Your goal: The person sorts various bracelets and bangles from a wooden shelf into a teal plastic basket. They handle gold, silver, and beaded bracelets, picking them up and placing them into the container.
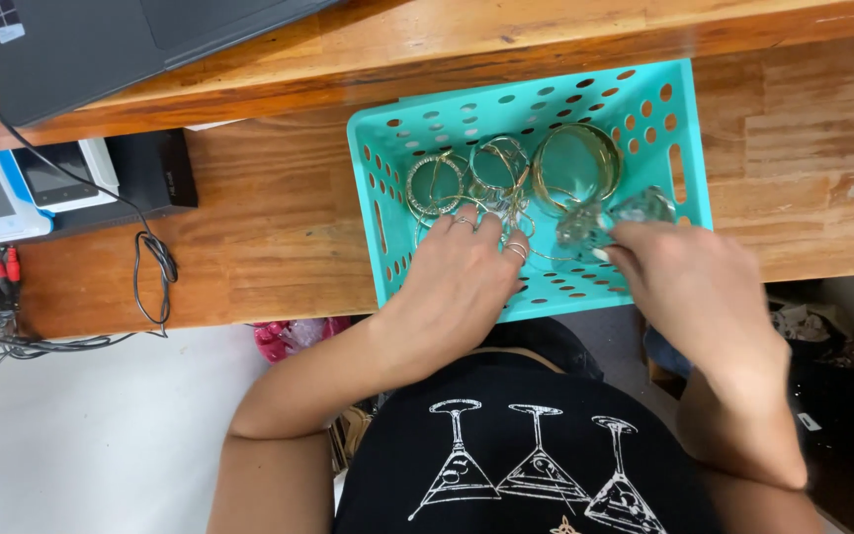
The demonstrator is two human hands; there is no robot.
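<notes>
Our left hand (457, 287) lies palm down inside the turquoise perforated basket (689, 168), fingers loosely spread, not clenched, fingertips touching the tangle of thin gold bangles (499, 178). We cannot tell whether any bangle is actually pinched beneath them. Rings show on two of those fingers.

Just beyond the left fingertips, toward the basket's far wall: a textured gold bangle (435, 184) standing tilted. Beyond the gap between our two hands: a wide gold cuff (575, 164), upright on its edge.

Our right hand (699, 287) reaches in over the basket's near rim; its fingertips close on a clear crystal-like piece (585, 229). A second clear piece (644, 206) sits just beyond those fingertips, close to the first.

Basket rests on a wooden table (279, 218). Well to the outer side of the left hand: a black cable (150, 267), a small white device (51, 178). Far beyond it: a dark laptop (81, 49).
</notes>
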